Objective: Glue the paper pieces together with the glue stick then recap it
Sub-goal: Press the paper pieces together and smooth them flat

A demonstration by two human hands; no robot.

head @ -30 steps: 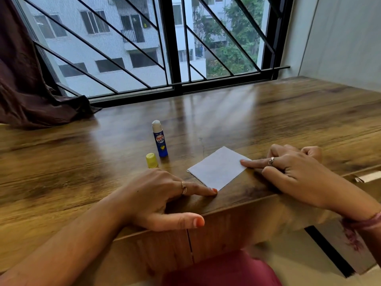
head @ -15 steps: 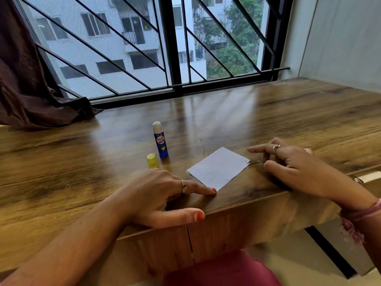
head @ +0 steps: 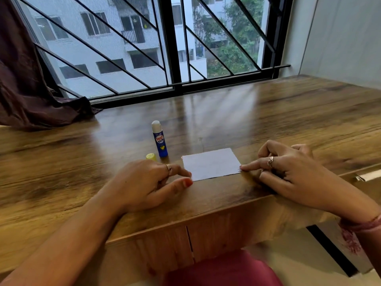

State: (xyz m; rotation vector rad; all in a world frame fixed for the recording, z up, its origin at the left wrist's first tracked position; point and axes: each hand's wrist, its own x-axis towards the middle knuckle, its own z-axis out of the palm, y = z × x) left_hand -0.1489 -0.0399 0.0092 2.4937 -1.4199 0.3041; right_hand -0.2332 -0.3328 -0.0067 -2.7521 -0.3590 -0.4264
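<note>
From my remote seat, I see a white paper [head: 211, 164] lying flat near the front edge of a wooden table [head: 288, 112], squared to that edge; I cannot tell whether it is one sheet or two stacked. The left hand [head: 148, 182] rests on the table at the paper's left side, fingers extended and relaxed, its fingertip at the near left corner and the thumb stretched along the wood just below; it grips nothing. The right hand [head: 288, 170] rests at the paper's right side, one straight finger touching the near right corner while the other fingers curl loosely; it holds nothing either. Just beyond the left hand, the blue glue stick [head: 159, 140] stands upright and uncapped, its white tip exposed. Its yellow cap [head: 151, 156] sits on the table just beside it, partly hidden behind the left hand's knuckles. A barred window [head: 175, 48] and a dark curtain [head: 26, 89] back the table.
</note>
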